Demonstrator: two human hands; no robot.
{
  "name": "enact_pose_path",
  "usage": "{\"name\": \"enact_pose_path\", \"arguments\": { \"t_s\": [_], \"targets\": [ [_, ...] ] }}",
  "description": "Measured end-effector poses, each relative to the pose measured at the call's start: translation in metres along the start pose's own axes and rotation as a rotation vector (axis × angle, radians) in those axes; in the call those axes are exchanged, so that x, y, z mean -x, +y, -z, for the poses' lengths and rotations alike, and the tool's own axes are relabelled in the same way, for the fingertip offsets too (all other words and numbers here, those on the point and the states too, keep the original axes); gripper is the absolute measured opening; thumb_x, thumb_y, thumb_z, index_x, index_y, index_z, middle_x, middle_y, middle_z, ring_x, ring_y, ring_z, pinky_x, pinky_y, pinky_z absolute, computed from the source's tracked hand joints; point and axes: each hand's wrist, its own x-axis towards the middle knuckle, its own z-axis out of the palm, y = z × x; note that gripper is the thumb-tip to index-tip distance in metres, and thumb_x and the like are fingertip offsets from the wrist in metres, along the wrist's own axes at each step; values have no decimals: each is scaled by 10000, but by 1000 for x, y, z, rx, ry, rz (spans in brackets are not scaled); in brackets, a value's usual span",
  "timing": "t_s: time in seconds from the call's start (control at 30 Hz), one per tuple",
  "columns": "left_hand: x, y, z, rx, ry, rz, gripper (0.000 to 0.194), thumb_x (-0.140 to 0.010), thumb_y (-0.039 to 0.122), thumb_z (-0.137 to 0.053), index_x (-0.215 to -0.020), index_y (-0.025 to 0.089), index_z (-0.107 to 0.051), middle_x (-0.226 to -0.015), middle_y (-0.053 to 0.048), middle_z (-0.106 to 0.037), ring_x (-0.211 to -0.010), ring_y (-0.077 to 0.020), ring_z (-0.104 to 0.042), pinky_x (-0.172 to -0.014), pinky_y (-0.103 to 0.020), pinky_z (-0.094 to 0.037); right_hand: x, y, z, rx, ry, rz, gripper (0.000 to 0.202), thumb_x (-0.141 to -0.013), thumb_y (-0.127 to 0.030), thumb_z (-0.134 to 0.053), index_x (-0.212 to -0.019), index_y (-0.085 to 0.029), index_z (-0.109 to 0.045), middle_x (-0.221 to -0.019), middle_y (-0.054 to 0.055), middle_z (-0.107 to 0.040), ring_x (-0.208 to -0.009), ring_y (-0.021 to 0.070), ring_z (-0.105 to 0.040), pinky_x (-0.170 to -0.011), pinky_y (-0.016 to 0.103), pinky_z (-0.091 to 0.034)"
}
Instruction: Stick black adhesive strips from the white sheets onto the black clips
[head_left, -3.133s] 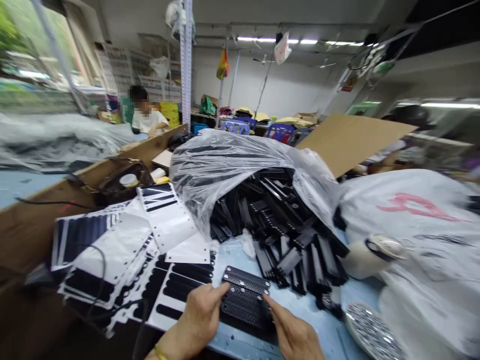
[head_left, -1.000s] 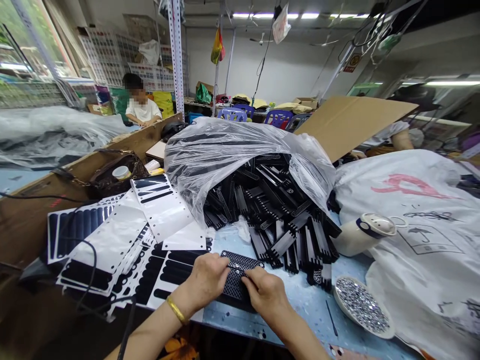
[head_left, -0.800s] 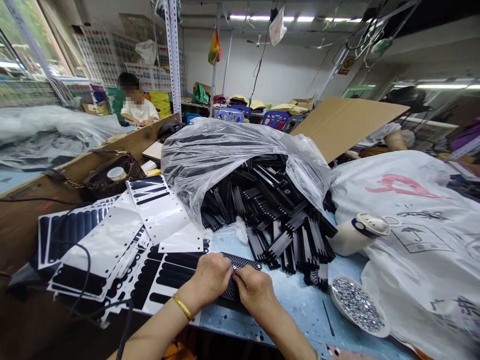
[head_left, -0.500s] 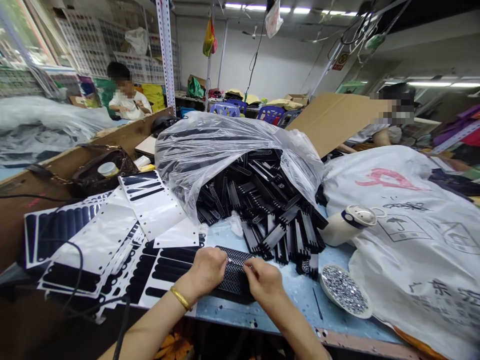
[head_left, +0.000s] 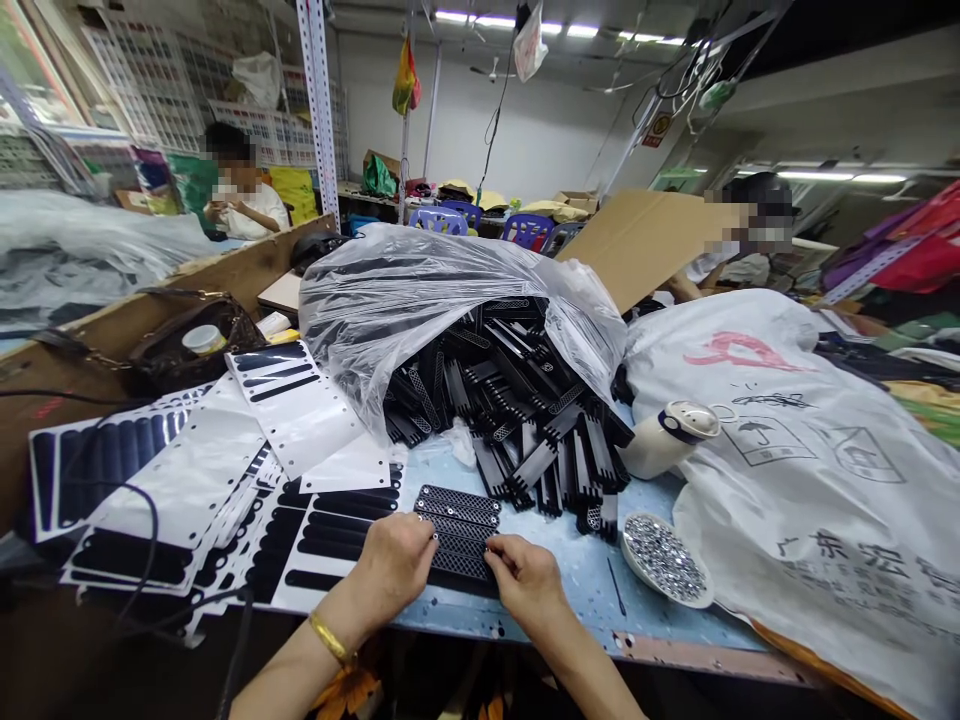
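Note:
A block of black mesh-patterned strips (head_left: 459, 530) lies side by side on the table in front of me, with small silver studs at several strip ends. My left hand (head_left: 394, 565) is at the block's left edge, thumb and forefinger pinched beside a shiny speck. At the right edge, my right hand (head_left: 529, 580) also has its fingertips pressed together against the strip ends, another silver speck by them. What either pinch holds is too small to make out. To the right stands a white bowl (head_left: 705, 597) full of small silver pieces.
A clear plastic bag (head_left: 360, 290) spills black strips (head_left: 517, 390) behind the block. White sheets with black strips (head_left: 315, 425) are piled left. A cream bottle (head_left: 652, 447), a thin dark tool (head_left: 616, 587) and a large white sack (head_left: 750, 400) are right. Two people sit farther off.
Both hands have moved toward me along the block's edges, uncovering its far strips and the studs on them. The view has shifted slightly to the right.

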Motion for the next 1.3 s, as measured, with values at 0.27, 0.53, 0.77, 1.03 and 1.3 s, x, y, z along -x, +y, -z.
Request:
{"name": "enact_pose_path", "arguments": {
  "t_s": [0.27, 0.53, 0.77, 1.03, 1.3],
  "targets": [
    [10, 2, 15, 37, 32, -35, 325, -858, 82, -474, -1097, 178, -672, -738, -59, -653, -662, -199, -633, -608, -293, -514, 19, 4, 20, 38, -17, 135, 365, -925, -145, -382, -1098, -142, -703, -795, 94, -760, -660, 191, -724, -594, 265, -554],
    [27, -1, 10, -123, -144, -64, 642, -699, -30, -447, -1287, 166, -613, -762, -74, -619, -693, -235, -603, -645, -364, -558, 32, 1, 29, 389, -126, 382, 548, -804, 56, -322, -1267, -74, -585, -608, 17, -639, -455, 159, -596, -484, 269, -415],
    [34, -2, 6, -133, -184, -49, 730, -663, -57, -429, -1345, 169, -559, -804, -67, -593, -741, -226, -572, -702, -366, -554, 36, 11, 23, 491, -272, 403, 734, -608, 14, -448, -1331, -85, -531, -638, 41, -669, -502, 169, -581, -520, 280, -358],
    [35, -4, 3, -117, -153, -55, 716, -679, -39, -411, -1343, 184, -557, -773, -56, -576, -729, -216, -553, -719, -357, -555, 42, 20, 33, 451, -215, 403, 684, -629, 44, -392, -1275, -80, -579, -610, 33, -665, -479, 164, -583, -515, 270, -376],
    [32, -1, 12, -168, -215, -57, 761, -642, -50, -470, -1365, 182, -529, -842, -67, -596, -749, -232, -559, -707, -384, -552, 40, 27, 29, 321, -191, 409, 603, -737, 32, -355, -1280, -103, -580, -608, 25, -681, -466, 172, -631, -469, 251, -453]
  ]
}}
